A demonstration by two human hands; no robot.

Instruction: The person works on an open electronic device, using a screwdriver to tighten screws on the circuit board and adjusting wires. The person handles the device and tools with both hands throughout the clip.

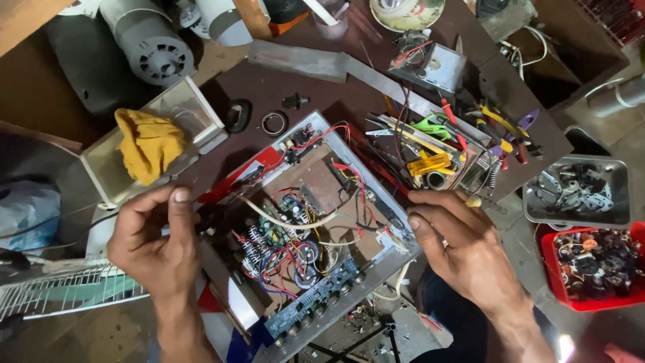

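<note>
An opened metal amplifier chassis (396, 252) lies tilted on the bench, with circuit boards, capacitors and red, blue and white wires (295, 235) inside. A row of black knobs (322, 299) lines its near edge. My left hand (154, 242) sits at the chassis's left side, fingers curled, thumb up, pinching something small and dark near the edge. On the right edge of the chassis rests my right hand (463, 249), thumb on the rim and fingers spread over it.
A yellow cloth (148, 144) lies in an open white box. Pliers, cutters and screwdrivers (463, 138) are heaped behind the chassis. A grey tray (578, 191) and a red tray (591, 265) of metal parts stand right. A grey motor (151, 44) lies back left.
</note>
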